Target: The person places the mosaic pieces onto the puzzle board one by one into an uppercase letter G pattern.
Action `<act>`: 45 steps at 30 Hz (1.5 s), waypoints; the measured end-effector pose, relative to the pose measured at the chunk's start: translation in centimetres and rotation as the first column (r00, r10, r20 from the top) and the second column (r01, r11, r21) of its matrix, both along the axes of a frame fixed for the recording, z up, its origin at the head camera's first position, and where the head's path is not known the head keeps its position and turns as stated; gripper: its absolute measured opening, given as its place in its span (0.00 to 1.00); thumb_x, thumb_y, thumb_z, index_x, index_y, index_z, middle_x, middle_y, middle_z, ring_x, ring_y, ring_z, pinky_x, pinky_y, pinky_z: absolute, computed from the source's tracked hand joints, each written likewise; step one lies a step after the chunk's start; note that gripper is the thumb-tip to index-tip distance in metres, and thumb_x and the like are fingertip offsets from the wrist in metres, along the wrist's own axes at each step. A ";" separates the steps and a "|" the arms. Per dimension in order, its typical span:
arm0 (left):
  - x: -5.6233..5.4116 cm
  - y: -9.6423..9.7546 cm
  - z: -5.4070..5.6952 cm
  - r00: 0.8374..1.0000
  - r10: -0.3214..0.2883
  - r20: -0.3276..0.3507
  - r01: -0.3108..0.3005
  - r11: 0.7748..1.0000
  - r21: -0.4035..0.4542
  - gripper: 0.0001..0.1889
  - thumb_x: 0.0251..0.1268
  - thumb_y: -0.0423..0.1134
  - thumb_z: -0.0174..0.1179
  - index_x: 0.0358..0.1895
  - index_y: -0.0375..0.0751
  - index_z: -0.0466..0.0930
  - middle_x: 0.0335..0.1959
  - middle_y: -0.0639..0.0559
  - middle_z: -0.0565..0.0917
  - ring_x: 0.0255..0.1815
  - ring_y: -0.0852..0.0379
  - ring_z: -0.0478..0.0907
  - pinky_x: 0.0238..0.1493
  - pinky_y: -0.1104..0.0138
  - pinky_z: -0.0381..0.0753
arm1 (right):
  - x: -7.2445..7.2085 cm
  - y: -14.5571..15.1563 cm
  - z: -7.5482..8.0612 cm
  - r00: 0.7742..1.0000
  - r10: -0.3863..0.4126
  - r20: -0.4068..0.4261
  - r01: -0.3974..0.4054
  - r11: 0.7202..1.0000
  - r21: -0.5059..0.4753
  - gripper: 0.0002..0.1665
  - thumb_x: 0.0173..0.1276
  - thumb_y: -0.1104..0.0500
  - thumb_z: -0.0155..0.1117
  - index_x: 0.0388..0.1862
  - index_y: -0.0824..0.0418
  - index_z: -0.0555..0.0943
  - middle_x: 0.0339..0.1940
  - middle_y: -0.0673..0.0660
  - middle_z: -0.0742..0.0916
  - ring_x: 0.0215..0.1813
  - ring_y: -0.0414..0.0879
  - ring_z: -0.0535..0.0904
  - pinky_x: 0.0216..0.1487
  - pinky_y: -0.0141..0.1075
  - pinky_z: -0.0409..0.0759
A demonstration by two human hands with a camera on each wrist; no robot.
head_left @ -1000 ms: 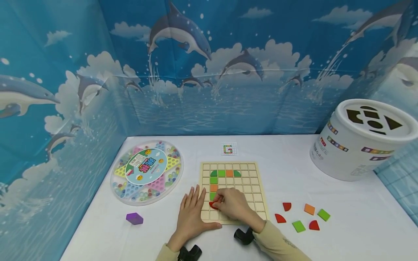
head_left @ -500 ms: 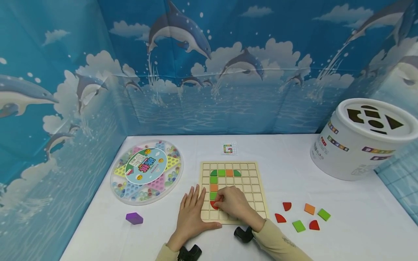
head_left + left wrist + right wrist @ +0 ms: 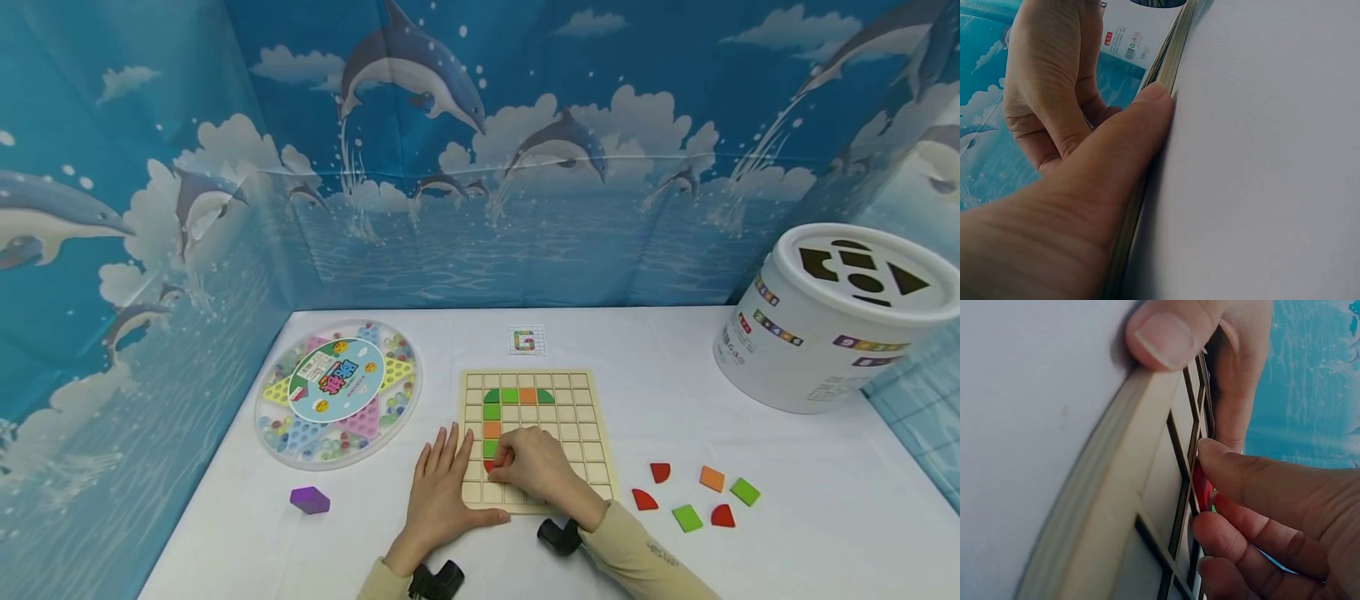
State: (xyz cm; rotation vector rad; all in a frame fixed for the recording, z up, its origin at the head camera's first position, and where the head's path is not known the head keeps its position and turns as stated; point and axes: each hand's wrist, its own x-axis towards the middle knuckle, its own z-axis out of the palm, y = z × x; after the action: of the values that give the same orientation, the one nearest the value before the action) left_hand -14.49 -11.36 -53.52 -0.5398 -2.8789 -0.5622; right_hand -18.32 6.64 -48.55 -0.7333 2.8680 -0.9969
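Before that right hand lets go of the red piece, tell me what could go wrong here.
The red piece pinched in the right hand could end up askew in its cell, or nudge the green square just beyond it.

The left hand has its thumb against the edge of the board; a push there might slide it.

The right sleeve lies near a loose red quarter-round, so a sideways sweep might knock that away.

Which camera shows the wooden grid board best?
The head view: it shows most of the wooden grid board from above, only partly covered by the left hand and right hand. The left wrist view shows just an edge; the right wrist view shows an edge and part of its face, steeply angled.
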 end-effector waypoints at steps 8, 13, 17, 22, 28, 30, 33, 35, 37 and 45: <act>0.1 0.0 0.2 1.000 0.001 -0.004 -0.001 1.000 0.001 0.63 0.36 0.78 0.60 0.74 0.40 0.54 0.74 0.39 0.52 0.74 0.41 0.46 0.68 0.47 0.46 | 0.2 0.3 0.3 1.000 0.008 0.014 -0.008 1.000 0.006 0.14 0.47 0.58 0.79 0.17 0.52 0.79 0.14 0.39 0.76 0.18 0.33 0.69 0.20 0.31 0.67; 0.1 0.0 0.2 1.000 0.004 0.001 -0.004 1.000 0.004 0.63 0.35 0.78 0.61 0.74 0.40 0.55 0.74 0.39 0.53 0.74 0.41 0.46 0.68 0.47 0.46 | 0.6 0.9 0.8 1.000 0.008 -0.001 -0.008 1.000 0.015 0.09 0.50 0.59 0.77 0.20 0.53 0.82 0.14 0.39 0.77 0.18 0.32 0.69 0.20 0.30 0.68; 0.1 0.1 0.2 1.000 0.004 0.005 -0.004 1.000 0.016 0.63 0.35 0.77 0.61 0.74 0.40 0.55 0.74 0.39 0.53 0.74 0.42 0.46 0.68 0.47 0.46 | 1.2 2.5 1.8 0.999 -0.038 -0.025 0.039 0.998 0.046 0.09 0.52 0.58 0.75 0.20 0.51 0.82 0.15 0.38 0.76 0.19 0.32 0.68 0.21 0.30 0.67; 0.1 0.2 0.1 1.000 0.002 0.001 -0.002 1.000 0.030 0.64 0.35 0.79 0.60 0.74 0.39 0.54 0.74 0.39 0.53 0.74 0.41 0.46 0.68 0.47 0.46 | 1.3 6.1 2.9 0.988 -0.153 -0.006 0.153 0.986 0.066 0.09 0.55 0.54 0.74 0.21 0.47 0.81 0.16 0.38 0.75 0.18 0.34 0.67 0.20 0.32 0.65; 0.1 0.1 -0.1 1.000 0.004 -0.019 -0.003 0.999 0.037 0.64 0.34 0.79 0.59 0.73 0.39 0.55 0.74 0.39 0.54 0.73 0.41 0.47 0.67 0.47 0.47 | 1.4 11.5 3.4 0.959 -0.284 0.004 0.283 0.957 0.060 0.05 0.58 0.53 0.71 0.27 0.51 0.84 0.19 0.42 0.78 0.19 0.38 0.68 0.17 0.32 0.64; 0.1 0.1 -0.1 1.000 0.003 -0.018 -0.003 0.999 0.039 0.64 0.34 0.79 0.60 0.73 0.39 0.55 0.74 0.39 0.54 0.73 0.41 0.47 0.67 0.47 0.46 | 1.5 13.3 3.5 0.945 -0.325 0.019 0.323 0.944 0.065 0.05 0.59 0.53 0.70 0.30 0.53 0.84 0.20 0.44 0.78 0.18 0.40 0.70 0.16 0.33 0.64; 0.1 0.1 -0.1 1.000 0.004 -0.002 -0.004 0.999 0.038 0.64 0.34 0.79 0.60 0.74 0.39 0.55 0.74 0.39 0.53 0.74 0.41 0.46 0.68 0.47 0.46 | 1.7 15.6 3.4 0.924 -0.380 0.033 0.376 0.922 0.091 0.07 0.60 0.53 0.69 0.33 0.55 0.85 0.20 0.46 0.78 0.19 0.42 0.70 0.17 0.34 0.65; 0.1 0.1 0.0 1.000 0.004 0.008 -0.004 0.999 0.033 0.64 0.34 0.79 0.60 0.74 0.39 0.54 0.74 0.39 0.53 0.74 0.41 0.46 0.68 0.47 0.45 | 1.9 17.0 3.4 0.912 -0.407 0.046 0.401 0.909 0.113 0.08 0.61 0.53 0.69 0.35 0.57 0.85 0.21 0.47 0.78 0.21 0.43 0.71 0.19 0.35 0.66; 0.1 0.1 0.0 1.000 0.004 0.014 -0.004 1.000 0.028 0.64 0.35 0.79 0.60 0.74 0.39 0.54 0.74 0.39 0.53 0.74 0.42 0.45 0.68 0.47 0.45 | 2.0 18.3 3.5 0.899 -0.433 0.060 0.423 0.896 0.135 0.10 0.61 0.53 0.69 0.36 0.58 0.85 0.22 0.48 0.78 0.22 0.44 0.70 0.19 0.35 0.66; 0.1 0.1 0.2 1.000 0.004 0.012 -0.005 1.000 0.029 0.64 0.34 0.78 0.61 0.74 0.39 0.54 0.74 0.39 0.52 0.74 0.41 0.45 0.68 0.47 0.45 | 2.4 23.3 3.7 0.863 -0.459 0.213 0.411 0.881 0.233 0.21 0.59 0.48 0.68 0.43 0.63 0.82 0.27 0.52 0.77 0.25 0.47 0.70 0.22 0.37 0.66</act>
State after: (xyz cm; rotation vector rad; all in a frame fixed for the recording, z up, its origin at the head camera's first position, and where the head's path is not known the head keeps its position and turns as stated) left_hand -14.38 -11.22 -53.31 -0.5273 -2.8776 -0.6079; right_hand -15.88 29.97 -44.80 0.0756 2.8818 -0.7693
